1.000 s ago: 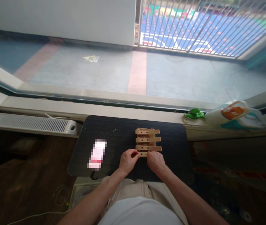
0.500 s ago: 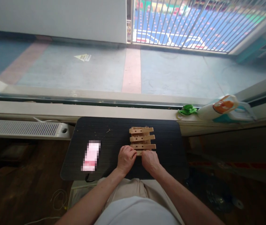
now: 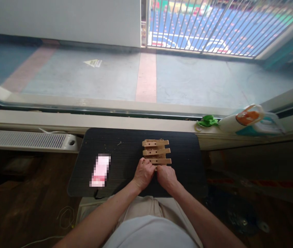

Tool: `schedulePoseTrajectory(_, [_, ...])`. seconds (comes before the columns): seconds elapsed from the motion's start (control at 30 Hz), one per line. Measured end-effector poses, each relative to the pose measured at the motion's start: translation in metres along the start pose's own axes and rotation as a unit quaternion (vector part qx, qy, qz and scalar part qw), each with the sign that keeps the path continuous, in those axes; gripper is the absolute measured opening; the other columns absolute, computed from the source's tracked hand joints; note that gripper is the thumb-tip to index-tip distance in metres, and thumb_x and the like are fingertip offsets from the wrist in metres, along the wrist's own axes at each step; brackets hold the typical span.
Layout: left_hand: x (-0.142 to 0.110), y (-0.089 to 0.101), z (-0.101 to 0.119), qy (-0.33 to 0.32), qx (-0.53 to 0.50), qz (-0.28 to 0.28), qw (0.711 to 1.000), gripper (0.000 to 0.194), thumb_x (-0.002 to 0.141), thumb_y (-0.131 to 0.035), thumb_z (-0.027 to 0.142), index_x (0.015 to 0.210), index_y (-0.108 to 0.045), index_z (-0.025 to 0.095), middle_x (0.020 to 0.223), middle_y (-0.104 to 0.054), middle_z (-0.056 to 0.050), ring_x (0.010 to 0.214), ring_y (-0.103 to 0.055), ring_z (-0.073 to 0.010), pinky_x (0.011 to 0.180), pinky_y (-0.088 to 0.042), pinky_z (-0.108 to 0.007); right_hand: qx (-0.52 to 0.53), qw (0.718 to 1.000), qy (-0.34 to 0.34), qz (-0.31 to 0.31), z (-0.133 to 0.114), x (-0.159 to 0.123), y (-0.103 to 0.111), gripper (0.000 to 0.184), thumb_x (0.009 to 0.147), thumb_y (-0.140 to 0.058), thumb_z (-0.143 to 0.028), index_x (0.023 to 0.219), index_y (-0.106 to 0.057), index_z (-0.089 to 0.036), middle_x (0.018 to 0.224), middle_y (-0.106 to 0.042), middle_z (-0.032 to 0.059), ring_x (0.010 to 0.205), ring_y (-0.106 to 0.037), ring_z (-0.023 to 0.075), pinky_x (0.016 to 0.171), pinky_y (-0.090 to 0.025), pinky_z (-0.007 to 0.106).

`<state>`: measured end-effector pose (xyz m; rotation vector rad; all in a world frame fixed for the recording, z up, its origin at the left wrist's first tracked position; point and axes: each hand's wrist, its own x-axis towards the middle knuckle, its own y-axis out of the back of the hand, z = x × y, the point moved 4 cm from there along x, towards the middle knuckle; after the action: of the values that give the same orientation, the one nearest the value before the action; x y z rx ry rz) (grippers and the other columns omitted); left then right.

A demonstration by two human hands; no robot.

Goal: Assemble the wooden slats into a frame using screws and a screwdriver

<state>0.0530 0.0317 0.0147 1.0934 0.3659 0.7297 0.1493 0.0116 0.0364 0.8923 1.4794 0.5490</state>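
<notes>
- The wooden piece [image 3: 157, 151] lies on the dark bench [image 3: 133, 151], right of its middle, with light slats set crosswise over a rougher brown base.
- Three slats show well, each with dark holes; the near slat [image 3: 156, 168] is mostly covered by the hands.
- The left hand [image 3: 145, 173] rests at the piece's near left corner, fingers bent together; their tips are hidden, so I cannot tell whether they grip.
- The right hand [image 3: 166, 177] is just beside it, fingers curled closed on the near slat.
- A pixelated pink oblong [image 3: 100, 170] lies on the bench, well left of the hands.
- Small screws [image 3: 119, 143] lie near the far edge.
- On the sill [image 3: 105, 120], right of the bench, are a green cloth [image 3: 208, 121] and a white bottle [image 3: 229, 124].
</notes>
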Motion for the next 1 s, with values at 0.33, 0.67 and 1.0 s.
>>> schedulePoseTrajectory(0.33, [0.008, -0.004, -0.007, -0.007, -0.006, -0.025, 1.000, 0.022, 0.079, -0.048, 0.009, 0.067, -0.064, 0.020, 0.066, -0.062, -0.005, 0.086, -0.049, -0.0205, 0.101, -0.023, -0.047, 0.010, 1.000, -0.009, 0.004, 0.004, 0.005, -0.004, 0.028, 0.081, -0.040, -0.013, 0.082, -0.068, -0.015, 0.083, -0.069, 0.0121, 0.080, -0.065, 0.0214, 0.070, -0.047, 0.028])
schedulePoseTrajectory(0.67, [0.011, -0.018, -0.007, -0.025, 0.048, -0.041, 0.998, 0.019, 0.080, -0.052, 0.014, 0.070, -0.067, 0.019, 0.066, -0.063, -0.006, 0.090, -0.050, -0.0223, 0.103, -0.022, -0.052, 0.016, 1.000, -0.019, -0.004, 0.004, 0.006, -0.005, 0.027, 0.080, -0.042, -0.013, 0.083, -0.068, -0.015, 0.084, -0.068, 0.0128, 0.080, -0.065, 0.0207, 0.069, -0.046, 0.026])
schedulePoseTrajectory(1.0, [0.012, -0.022, -0.009, -0.034, 0.113, -0.052, 0.992, 0.014, 0.077, -0.056, 0.015, 0.068, -0.066, 0.018, 0.067, -0.064, -0.004, 0.087, -0.051, -0.0200, 0.103, -0.024, -0.050, 0.032, 0.999, -0.025, 0.015, 0.012, -0.002, -0.008, 0.028, 0.084, -0.038, -0.019, 0.085, -0.066, -0.016, 0.085, -0.068, 0.0121, 0.080, -0.064, 0.0221, 0.067, -0.046, 0.029])
